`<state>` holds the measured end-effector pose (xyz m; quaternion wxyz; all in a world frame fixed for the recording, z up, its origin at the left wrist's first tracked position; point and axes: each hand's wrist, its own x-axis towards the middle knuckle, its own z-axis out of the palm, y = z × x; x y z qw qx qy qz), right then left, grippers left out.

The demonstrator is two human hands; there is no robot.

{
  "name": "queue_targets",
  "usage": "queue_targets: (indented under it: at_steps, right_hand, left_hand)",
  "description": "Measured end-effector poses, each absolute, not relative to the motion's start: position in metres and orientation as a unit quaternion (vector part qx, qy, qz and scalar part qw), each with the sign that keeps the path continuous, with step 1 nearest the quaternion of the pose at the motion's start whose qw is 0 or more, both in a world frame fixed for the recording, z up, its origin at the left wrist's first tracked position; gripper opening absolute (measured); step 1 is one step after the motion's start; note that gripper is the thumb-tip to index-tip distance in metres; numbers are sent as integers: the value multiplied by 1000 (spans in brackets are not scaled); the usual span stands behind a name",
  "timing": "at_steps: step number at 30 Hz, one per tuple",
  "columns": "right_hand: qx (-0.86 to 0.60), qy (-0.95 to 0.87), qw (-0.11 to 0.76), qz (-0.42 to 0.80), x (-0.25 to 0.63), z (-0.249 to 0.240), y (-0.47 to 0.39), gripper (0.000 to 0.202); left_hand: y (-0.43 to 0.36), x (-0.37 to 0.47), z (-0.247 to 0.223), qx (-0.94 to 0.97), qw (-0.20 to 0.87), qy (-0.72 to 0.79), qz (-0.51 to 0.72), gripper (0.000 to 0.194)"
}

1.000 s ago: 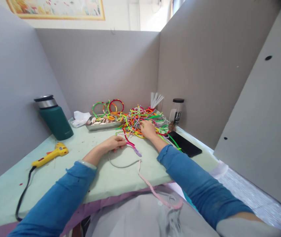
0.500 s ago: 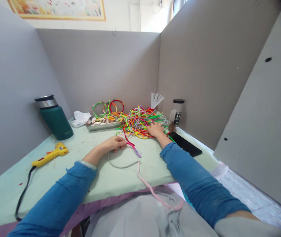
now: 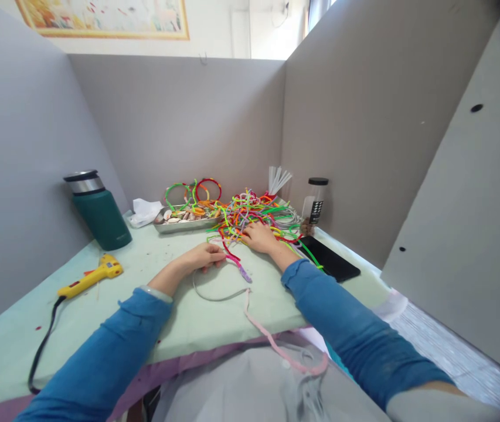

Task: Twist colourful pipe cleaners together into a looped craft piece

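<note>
My left hand (image 3: 206,257) is closed in a pinch over the mint-coloured tabletop. It grips a thin grey hoop (image 3: 221,299), which looks like a headband; its pink and purple fuzzy-wrapped end (image 3: 243,273) sticks out past the fingertips. A pale pink fuzzy strip (image 3: 271,340) runs from near the hoop's other end down onto my lap. My right hand (image 3: 261,237) lies palm down, fingers stretched out, on the front of a tangled heap of coloured pipe cleaners (image 3: 250,205). Its fingertips are partly lost among the strands, and I see nothing held in it.
Behind stand a metal tray (image 3: 183,226) of small pieces, wrapped hoops (image 3: 208,189), white sticks (image 3: 278,179) and a clear black-lidded jar (image 3: 315,205). A black phone-like slab (image 3: 337,261) lies right. Left are a yellow glue gun (image 3: 91,278), green bottle (image 3: 102,220) and white plastic (image 3: 144,211). Grey partitions surround the table.
My right hand has moved left across the front of the heap. A green pipe cleaner now shows more fully, lying across the black slab. My left hand stays in place.
</note>
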<state>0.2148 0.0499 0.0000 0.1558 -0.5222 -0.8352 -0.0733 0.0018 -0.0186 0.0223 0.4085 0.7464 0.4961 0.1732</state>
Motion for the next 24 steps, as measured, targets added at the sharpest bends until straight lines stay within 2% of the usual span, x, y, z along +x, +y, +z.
queue_targets:
  at_steps: [24]
  right_hand:
    - [-527,-835,152,-49,213,1,49,37]
  left_hand:
    - [-16,-3,17,722,457,478,204,37]
